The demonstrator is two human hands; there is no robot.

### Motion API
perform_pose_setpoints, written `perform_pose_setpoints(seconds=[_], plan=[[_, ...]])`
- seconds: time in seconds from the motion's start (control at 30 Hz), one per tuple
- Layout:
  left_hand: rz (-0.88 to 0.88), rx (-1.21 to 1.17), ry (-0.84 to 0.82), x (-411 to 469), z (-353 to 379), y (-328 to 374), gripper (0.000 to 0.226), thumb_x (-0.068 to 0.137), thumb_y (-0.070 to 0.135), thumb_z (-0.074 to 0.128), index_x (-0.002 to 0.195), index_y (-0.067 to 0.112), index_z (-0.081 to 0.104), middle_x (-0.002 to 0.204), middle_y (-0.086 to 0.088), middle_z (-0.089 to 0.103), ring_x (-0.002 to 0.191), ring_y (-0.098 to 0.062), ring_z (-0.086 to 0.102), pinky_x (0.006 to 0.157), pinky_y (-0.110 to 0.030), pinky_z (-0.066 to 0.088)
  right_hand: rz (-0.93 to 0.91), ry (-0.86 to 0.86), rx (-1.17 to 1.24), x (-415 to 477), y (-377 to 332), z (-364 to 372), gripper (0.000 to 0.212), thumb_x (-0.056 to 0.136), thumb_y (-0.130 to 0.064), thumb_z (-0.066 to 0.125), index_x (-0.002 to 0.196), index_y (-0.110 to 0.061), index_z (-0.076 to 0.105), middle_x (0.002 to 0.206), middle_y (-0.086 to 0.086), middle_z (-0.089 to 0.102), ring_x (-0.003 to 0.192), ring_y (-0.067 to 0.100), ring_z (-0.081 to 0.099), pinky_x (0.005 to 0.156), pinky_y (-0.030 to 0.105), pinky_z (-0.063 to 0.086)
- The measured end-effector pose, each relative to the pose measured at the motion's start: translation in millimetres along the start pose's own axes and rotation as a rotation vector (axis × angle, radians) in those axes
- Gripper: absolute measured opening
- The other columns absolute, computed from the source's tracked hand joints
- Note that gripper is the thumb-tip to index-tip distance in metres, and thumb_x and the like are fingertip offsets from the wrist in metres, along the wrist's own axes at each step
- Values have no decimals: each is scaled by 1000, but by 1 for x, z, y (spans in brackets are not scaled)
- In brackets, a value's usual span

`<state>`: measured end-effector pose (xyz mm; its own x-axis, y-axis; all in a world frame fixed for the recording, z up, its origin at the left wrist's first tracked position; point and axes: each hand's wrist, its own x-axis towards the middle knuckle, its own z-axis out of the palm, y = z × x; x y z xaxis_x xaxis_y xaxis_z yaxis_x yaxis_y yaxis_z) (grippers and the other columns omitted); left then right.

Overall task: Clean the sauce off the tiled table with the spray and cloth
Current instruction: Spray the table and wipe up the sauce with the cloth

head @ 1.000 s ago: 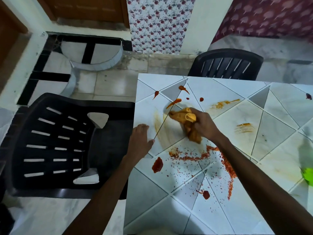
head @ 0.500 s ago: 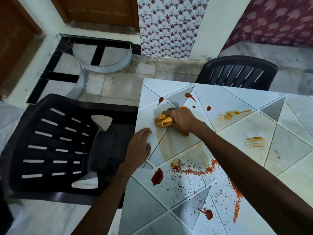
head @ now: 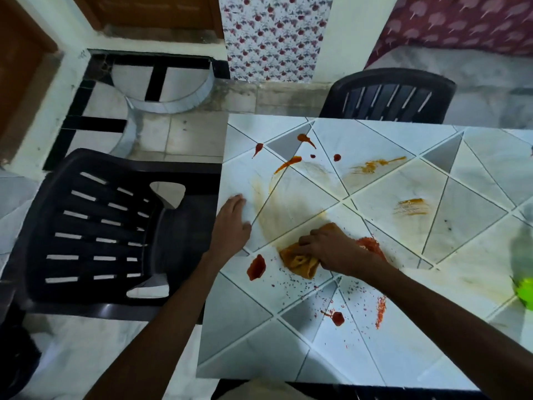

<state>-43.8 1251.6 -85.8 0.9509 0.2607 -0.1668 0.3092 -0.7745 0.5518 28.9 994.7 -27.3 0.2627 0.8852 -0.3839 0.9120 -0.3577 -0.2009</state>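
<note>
At the far left stands a black chair (head: 95, 232), tucked against the tiled table (head: 476, 174). My left hand (head: 232, 223) lies flat on the table's left edge with its fingers straight and close together, bracing and holding nothing.

Just nearer than that hand and to its right sits a thick red blob (head: 256, 267) of sauce. The cloth (head: 300, 261) comes next. It is a bunched orange wad lying on the tiles just right of the blob but not touching it, and its length runs from near left to far right. My right hand (head: 331, 249) is on top of it, fingers curled over the wad and pressing it down.

So the blob lies directly left of the cloth hand, and I judge a short sweep left would take it. Red drips (head: 291, 163) wait farther off, and orange smears (head: 375, 167) show to the right. A blurred green shape at the right edge is probably the spray (head: 523, 290), well apart from both hands.
</note>
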Motion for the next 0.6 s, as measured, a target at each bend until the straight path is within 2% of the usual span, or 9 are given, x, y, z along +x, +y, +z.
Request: perform_pose_setpoints(seconds=[0.07, 0.17, 0.3, 0.43, 0.5, 0.6], plan=[[3, 36, -17, 0, 0, 1, 66, 88, 20, 68, 146, 5, 40, 154, -9, 35, 144, -24, 31, 119, -37, 29, 36, 32, 11, -11, 4, -3, 60, 87, -14, 68, 139, -39, 52, 128, -6, 63, 106, 24, 63, 84, 44, 54], [32, 62, -42, -1, -3, 8, 66, 88, 27, 70, 144, 7, 42, 152, -9, 37, 142, -25, 33, 117, -38, 31, 184, 126, 170, -24, 16, -18, 59, 77, -16, 78, 130, -35, 61, 129, -7, 64, 117, 23, 61, 89, 39, 55], [83, 99, -103, 4, -3, 13, 74, 83, 36, 74, 144, 10, 42, 152, -11, 38, 142, -27, 32, 117, -40, 29, 370, 318, 290, -31, 44, -49, 61, 72, 1, 70, 127, -25, 66, 122, 1, 68, 107, 30, 66, 84, 39, 57], [138, 198, -154, 19, -4, 20, 79, 81, 41, 75, 146, 12, 41, 155, -13, 34, 144, -31, 28, 116, -42, 26, 567, 410, 219, -23, 89, -63, 41, 83, -11, 67, 121, -26, 64, 107, 3, 67, 99, 31, 66, 70, 33, 47], [151, 229, -149, 23, -4, 24, 73, 83, 40, 72, 144, 12, 43, 155, -13, 34, 144, -32, 29, 115, -43, 28, 695, 455, 218, -18, 115, -62, 34, 88, -22, 67, 122, -27, 61, 105, 4, 66, 97, 33, 66, 70, 35, 48], [165, 223, -145, 25, -2, 24, 65, 84, 34, 71, 140, 9, 48, 152, -16, 39, 143, -34, 32, 115, -44, 27, 907, 425, 261, -7, 147, -60, 42, 89, -16, 67, 128, -23, 57, 111, 10, 65, 101, 36, 64, 75, 40, 51]])
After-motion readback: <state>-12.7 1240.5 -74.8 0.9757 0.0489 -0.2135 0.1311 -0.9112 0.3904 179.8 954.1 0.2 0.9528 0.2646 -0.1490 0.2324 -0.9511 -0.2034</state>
